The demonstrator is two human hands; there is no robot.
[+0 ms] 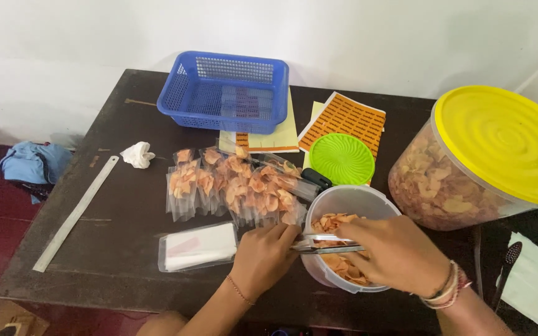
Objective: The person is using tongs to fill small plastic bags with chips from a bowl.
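Right hand (400, 254) clamped on metal tongs (328, 243) over the open tub of chips (344, 242) at the table's (126, 205) front edge, left hand (263, 256) pinching a bag there, handy for filling.

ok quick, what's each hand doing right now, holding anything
left hand: closed on one end of the metal tongs.
right hand: closed on the tongs' other end, above the clear tub of chips.
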